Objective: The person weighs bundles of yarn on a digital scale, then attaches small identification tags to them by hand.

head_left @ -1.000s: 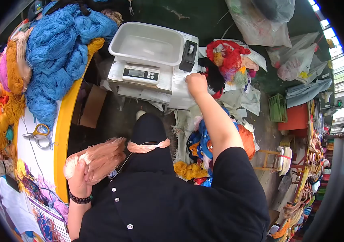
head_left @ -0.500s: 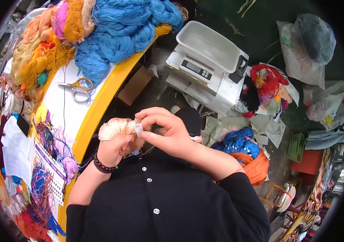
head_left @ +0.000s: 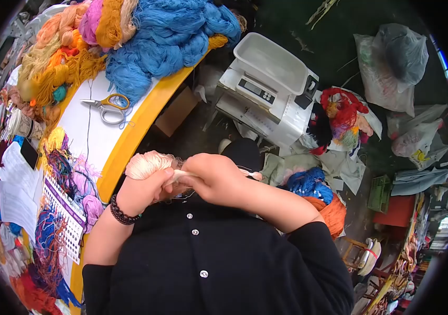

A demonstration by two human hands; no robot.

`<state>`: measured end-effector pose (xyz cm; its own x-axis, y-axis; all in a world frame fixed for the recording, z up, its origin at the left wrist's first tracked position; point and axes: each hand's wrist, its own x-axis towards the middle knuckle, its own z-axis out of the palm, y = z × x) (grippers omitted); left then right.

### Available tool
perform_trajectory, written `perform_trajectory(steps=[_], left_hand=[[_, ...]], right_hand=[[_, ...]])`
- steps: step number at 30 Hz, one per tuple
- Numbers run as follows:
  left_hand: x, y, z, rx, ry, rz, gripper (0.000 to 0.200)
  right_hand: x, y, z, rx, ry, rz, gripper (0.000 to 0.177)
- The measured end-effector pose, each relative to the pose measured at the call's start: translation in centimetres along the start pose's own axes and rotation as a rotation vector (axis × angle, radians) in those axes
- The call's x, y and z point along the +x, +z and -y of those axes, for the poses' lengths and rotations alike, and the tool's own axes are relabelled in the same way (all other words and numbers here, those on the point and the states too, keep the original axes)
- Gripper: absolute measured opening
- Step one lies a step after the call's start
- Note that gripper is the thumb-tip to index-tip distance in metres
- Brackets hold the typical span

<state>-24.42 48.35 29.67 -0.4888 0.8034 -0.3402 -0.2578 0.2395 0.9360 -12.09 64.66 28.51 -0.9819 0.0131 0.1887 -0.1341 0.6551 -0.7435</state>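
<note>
A pale peach skein of yarn (head_left: pixel 149 165) bulges out above my left hand (head_left: pixel 146 188), whose fingers are wrapped round it. My right hand (head_left: pixel 211 176) is closed close beside the left one, thumb toward it, pinching a pale twisted strip (head_left: pixel 183 176) that runs between the two thumbs. Both hands are held in front of my chest, just off the table edge. A small pale tuft of yarn (head_left: pixel 251 174) shows beyond my right wrist.
On the yellow-edged table (head_left: pixel 129 137) lie scissors (head_left: pixel 107 107), blue yarn (head_left: pixel 166 42), a printed calendar sheet (head_left: pixel 66 215) and tangled threads (head_left: pixel 51 247). A digital scale (head_left: pixel 266 84) stands ahead; plastic bags (head_left: pixel 397 68) and more yarn (head_left: pixel 344 113) lie to the right.
My right hand has turned and closed in against my left; the small white tag it pinched at the fingertips now shows as a twisted strip. The view has shifted slightly.
</note>
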Motion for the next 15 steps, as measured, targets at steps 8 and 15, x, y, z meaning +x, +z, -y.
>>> perform_trajectory(steps=[8, 15], left_hand=[[-1.2, -0.1, 0.0, -0.503, -0.053, 0.218, 0.012], [-2.2, 1.5, -0.2, 0.589, 0.652, -0.238, 0.005]], right_hand=[[-0.7, -0.1, 0.7, -0.627, -0.607, -0.447, 0.044], [-0.3, 2.2, 1.6, 0.215, -0.014, -0.393, 0.030]])
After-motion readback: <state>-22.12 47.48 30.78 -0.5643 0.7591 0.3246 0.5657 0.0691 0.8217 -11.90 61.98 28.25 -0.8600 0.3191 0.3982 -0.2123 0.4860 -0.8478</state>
